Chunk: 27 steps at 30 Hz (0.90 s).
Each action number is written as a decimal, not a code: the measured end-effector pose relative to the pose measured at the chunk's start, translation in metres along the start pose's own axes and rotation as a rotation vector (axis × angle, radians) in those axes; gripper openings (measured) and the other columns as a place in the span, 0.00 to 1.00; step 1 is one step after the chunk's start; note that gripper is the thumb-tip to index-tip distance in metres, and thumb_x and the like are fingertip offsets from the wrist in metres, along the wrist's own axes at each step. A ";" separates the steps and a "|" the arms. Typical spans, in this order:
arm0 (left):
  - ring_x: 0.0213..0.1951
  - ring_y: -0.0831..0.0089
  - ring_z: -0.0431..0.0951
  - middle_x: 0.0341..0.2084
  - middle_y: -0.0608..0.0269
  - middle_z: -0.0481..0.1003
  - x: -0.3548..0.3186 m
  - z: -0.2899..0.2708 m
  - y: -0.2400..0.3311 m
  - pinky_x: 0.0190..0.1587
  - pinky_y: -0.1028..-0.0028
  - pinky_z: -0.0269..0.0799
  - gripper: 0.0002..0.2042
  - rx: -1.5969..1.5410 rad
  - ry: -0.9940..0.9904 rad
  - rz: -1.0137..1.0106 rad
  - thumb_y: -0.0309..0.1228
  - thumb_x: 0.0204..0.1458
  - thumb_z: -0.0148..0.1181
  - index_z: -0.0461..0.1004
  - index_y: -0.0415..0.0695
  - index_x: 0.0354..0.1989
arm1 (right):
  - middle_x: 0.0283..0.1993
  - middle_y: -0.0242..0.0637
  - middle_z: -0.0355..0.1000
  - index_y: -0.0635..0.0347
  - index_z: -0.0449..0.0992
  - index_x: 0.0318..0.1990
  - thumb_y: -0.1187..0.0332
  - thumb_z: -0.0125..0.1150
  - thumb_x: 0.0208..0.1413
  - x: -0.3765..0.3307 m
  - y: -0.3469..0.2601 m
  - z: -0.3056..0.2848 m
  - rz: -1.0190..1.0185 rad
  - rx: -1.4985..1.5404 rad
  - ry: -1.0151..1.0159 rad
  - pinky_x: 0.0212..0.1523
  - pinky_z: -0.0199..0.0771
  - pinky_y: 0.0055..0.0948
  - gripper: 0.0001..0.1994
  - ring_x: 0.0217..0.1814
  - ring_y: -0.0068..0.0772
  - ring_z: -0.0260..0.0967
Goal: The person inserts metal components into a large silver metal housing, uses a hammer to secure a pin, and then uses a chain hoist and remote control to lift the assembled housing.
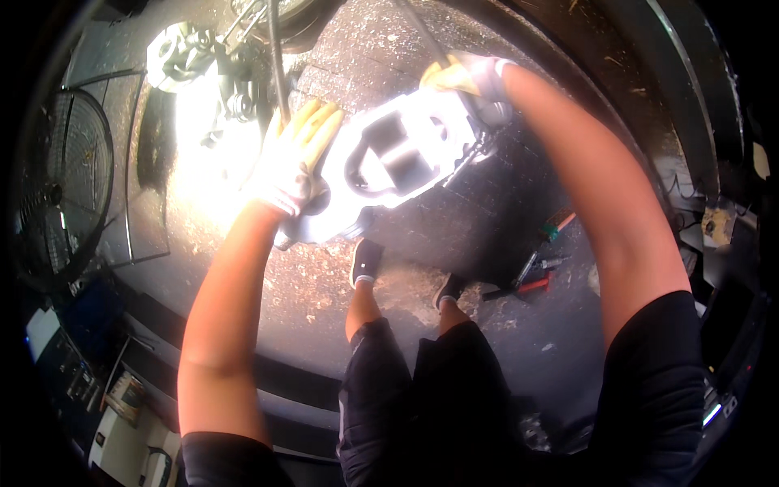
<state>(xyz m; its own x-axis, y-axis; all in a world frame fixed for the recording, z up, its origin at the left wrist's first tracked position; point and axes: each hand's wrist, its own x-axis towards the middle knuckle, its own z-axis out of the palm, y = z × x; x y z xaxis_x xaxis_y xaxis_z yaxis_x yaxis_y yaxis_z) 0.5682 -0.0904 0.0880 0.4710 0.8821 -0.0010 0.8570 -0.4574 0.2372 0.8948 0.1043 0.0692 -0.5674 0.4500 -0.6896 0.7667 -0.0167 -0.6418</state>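
A large, bright metal casting (334, 201) with a wide central opening lies tilted across the view, hanging or held above the floor. My left hand (296, 158), in a white and yellow glove, rests at its left end with fingers stretched out. A dark rod or cable (277, 61) comes down between the thumb and fingers of that hand. At the casting's far right end, my right hand (464, 79), gloved the same way, has its fingers curled round the lower part of a second dark rod or cable (418, 26). Glare hides where both rods meet the casting.
More metal castings (182, 57) stand at the upper left in strong glare. A large fan (61, 187) is at the far left. On the floor near my feet lie a red-handled tool (535, 285) and a green-and-orange brush-like item (557, 227).
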 end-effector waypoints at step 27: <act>0.34 0.72 0.81 0.34 0.59 0.84 0.083 0.021 -0.021 0.42 0.70 0.76 0.21 -0.454 -0.142 -0.751 0.45 0.59 0.67 0.83 0.38 0.49 | 0.45 0.35 0.82 0.55 0.83 0.53 0.60 0.62 0.67 -0.050 -0.011 -0.005 -0.075 0.340 0.586 0.52 0.76 0.30 0.14 0.47 0.26 0.76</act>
<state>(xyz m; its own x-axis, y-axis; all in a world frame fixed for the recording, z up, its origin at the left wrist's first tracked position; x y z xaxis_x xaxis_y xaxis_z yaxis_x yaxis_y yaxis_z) 0.5942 -0.0101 0.0623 -0.1352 0.8952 -0.4246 0.7989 0.3520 0.4876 0.9161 0.0867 0.1125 -0.2851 0.8686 -0.4052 0.5403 -0.2035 -0.8165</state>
